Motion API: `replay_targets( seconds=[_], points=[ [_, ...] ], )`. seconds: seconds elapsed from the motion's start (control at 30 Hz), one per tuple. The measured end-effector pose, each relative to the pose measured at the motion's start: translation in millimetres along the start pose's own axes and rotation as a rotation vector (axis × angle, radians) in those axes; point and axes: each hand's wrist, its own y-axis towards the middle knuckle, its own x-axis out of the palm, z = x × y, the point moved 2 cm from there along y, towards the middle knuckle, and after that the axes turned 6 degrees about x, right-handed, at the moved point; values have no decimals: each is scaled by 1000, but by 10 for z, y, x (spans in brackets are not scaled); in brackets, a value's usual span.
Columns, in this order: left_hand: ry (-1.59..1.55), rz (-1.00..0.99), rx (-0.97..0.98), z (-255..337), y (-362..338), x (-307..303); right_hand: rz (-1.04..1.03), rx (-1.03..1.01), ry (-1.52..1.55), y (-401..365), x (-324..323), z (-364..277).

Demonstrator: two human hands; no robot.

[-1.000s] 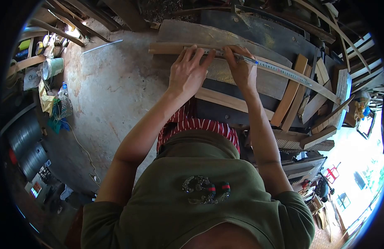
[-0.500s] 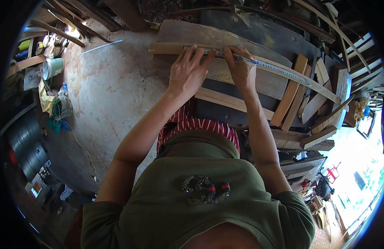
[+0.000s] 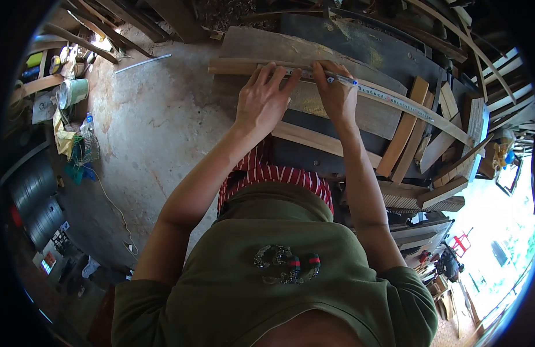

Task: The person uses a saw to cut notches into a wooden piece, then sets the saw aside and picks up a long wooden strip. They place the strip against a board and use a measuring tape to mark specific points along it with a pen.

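A long wooden strip (image 3: 231, 66) lies across the bench on a wider board (image 3: 279, 46). Along it runs the white blade of a tape measure (image 3: 394, 101), stretching to the right. My left hand (image 3: 261, 97) bends over the strip, its fingers holding the tape measure down against the wood; the tape's left end is hidden under them. Close by, my right hand (image 3: 337, 95) pinches a pen (image 3: 344, 80) with a blue end, just above the tape. The pen's tip is hard to make out.
Short planks (image 3: 403, 127) lie crosswise on the bench at the right, with more offcuts (image 3: 444, 141) beyond. Another strip (image 3: 319, 139) lies nearer my body. A bucket (image 3: 74, 94) and a bottle (image 3: 89, 122) stand at the left, and a thin white rod (image 3: 143, 64) lies on the floor.
The pen in my right hand has tilted slightly, its blue end rising a little. My left hand stays in place on the strip and tape.
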Motion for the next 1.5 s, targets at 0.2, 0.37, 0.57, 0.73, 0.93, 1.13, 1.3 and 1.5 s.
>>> replay_targets(
  seconds=[0.2, 0.37, 0.57, 0.73, 0.93, 1.13, 1.3, 1.5],
  points=[
    [-15, 16, -9, 1, 3, 8, -117, 81, -59, 4, -48, 4],
    [-16, 15, -11, 3, -9, 18, -25, 19, -35, 8, -15, -5],
    [-16, 20, -15, 3, -4, 39, -48, 45, -45, 24, -32, -33],
    [-1, 22, -7, -9, -7, 44, -54, 37, -75, 11, -28, -35],
    [-20, 25, -13, 4, -8, 11, -39, 58, -17, 35, 4, 4],
    [-20, 38, -18, 4, 0, 28, -43, 34, -32, 49, -26, 19],
    [-30, 20, -14, -1, -4, 25, -74, 57, 19, 33, -10, 61],
    [-27, 25, -14, 6, -2, -3, -97, 64, -45, 11, -13, 51]
  ],
)
